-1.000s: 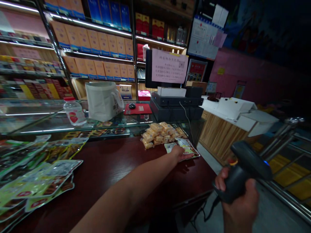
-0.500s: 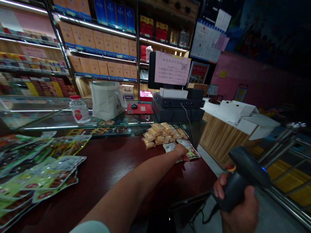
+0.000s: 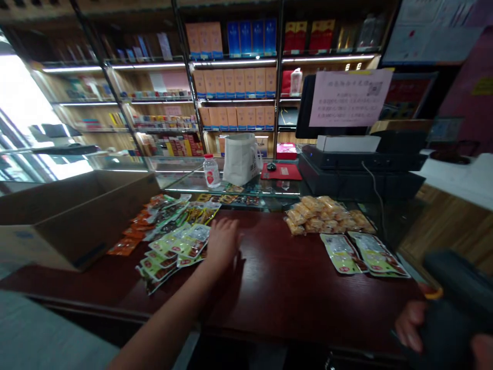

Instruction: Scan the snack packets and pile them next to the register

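My left hand (image 3: 223,241) reaches over the dark red counter (image 3: 277,293), fingers stretched out and a little blurred, right beside a heap of green snack packets (image 3: 175,249). It holds nothing. My right hand (image 3: 414,329) sits at the bottom right corner, wrapped round the grip of a black barcode scanner (image 3: 458,303). Two green packets (image 3: 362,254) lie flat on the right of the counter, in front of a pile of small yellow wrapped snacks (image 3: 327,213).
An open cardboard box (image 3: 73,216) stands at the left, with orange packets (image 3: 131,236) beside it. Behind, a glass counter carries a water bottle (image 3: 211,172), a white bag (image 3: 241,159) and a till with monitor (image 3: 346,159). Stocked shelves fill the back.
My left hand has let go of the green packets at the right and swung left to the heap of packets. The view turned left, so the cardboard box came in.
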`<state>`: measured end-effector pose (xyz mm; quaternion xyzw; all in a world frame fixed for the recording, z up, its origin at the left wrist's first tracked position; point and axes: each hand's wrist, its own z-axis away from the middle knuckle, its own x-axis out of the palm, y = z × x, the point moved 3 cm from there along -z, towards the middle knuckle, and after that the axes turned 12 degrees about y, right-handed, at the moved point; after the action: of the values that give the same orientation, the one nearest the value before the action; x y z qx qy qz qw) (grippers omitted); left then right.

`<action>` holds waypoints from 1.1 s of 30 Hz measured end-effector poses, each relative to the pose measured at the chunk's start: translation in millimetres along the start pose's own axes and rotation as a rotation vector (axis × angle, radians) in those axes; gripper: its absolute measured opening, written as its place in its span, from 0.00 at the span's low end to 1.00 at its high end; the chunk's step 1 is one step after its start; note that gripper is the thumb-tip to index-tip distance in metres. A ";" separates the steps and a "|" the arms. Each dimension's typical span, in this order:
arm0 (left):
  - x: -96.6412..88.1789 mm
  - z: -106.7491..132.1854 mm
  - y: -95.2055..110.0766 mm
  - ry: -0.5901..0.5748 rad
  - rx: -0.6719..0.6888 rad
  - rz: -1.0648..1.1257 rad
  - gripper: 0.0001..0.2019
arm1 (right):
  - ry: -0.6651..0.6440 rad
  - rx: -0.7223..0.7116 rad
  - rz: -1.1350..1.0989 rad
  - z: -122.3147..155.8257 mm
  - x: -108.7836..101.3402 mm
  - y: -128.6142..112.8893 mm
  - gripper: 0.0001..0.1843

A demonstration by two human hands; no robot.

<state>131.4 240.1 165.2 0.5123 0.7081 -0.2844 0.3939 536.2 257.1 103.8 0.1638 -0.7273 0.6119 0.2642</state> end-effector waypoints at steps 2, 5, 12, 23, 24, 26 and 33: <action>0.6 1.0 -52.3 -0.018 -0.169 -0.220 0.28 | -0.003 0.023 0.028 3.9 20.9 5.3 0.22; 8.6 9.1 -98.1 -0.204 -0.303 -0.344 0.38 | -0.004 0.025 0.114 7.5 47.0 13.6 0.20; 9.9 11.4 -112.0 -0.227 -0.273 -0.275 0.40 | 0.048 0.085 0.242 18.3 68.0 32.6 0.19; 25.8 -10.4 -13.6 0.042 -0.243 0.768 0.54 | -0.210 0.311 0.147 -9.4 122.8 57.9 0.25; 35.9 -11.3 -4.4 -0.019 -0.311 0.901 0.55 | -0.237 0.328 0.174 -13.0 131.0 62.7 0.24; 53.7 -11.9 8.9 -0.145 -0.444 1.130 0.55 | -0.319 0.351 0.237 -19.5 145.6 73.4 0.23; 76.5 -9.5 5.9 -0.244 -0.653 1.449 0.44 | -0.410 0.313 0.287 -48.8 170.6 105.9 0.23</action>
<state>121.9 288.0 105.2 0.6687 0.1990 0.2093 0.6851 348.1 340.2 123.9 0.2182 -0.6779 0.7020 -0.0061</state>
